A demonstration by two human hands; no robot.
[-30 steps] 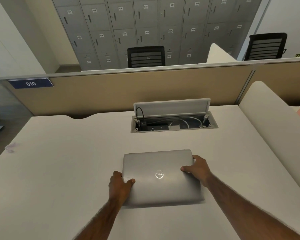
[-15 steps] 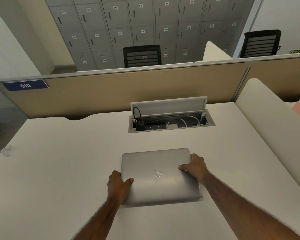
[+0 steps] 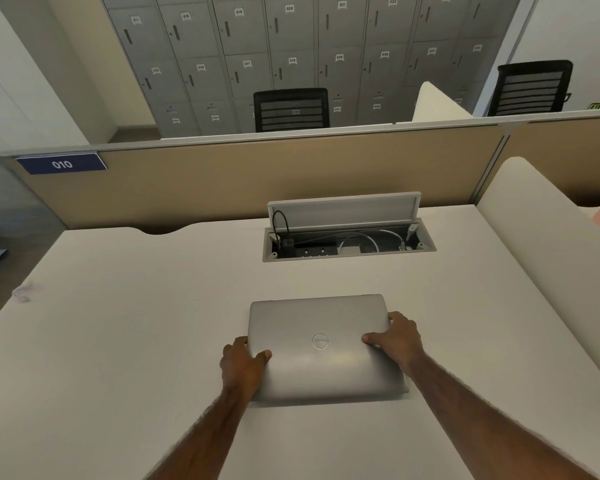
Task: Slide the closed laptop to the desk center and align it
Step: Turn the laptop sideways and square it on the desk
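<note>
Closed laptop (image 3: 326, 344) lying flat near the middle of the bench (image 3: 136, 341), clamped at its side edges by left hand (image 3: 243, 367) and right hand (image 3: 400, 341), fingers curled over each edge; aligning step, likely needing slight squaring

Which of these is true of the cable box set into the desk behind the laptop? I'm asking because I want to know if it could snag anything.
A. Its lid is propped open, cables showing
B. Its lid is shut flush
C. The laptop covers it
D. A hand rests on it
A: the cable box has its lid standing up, with black and white cables visible inside, well clear of the laptop.
</note>
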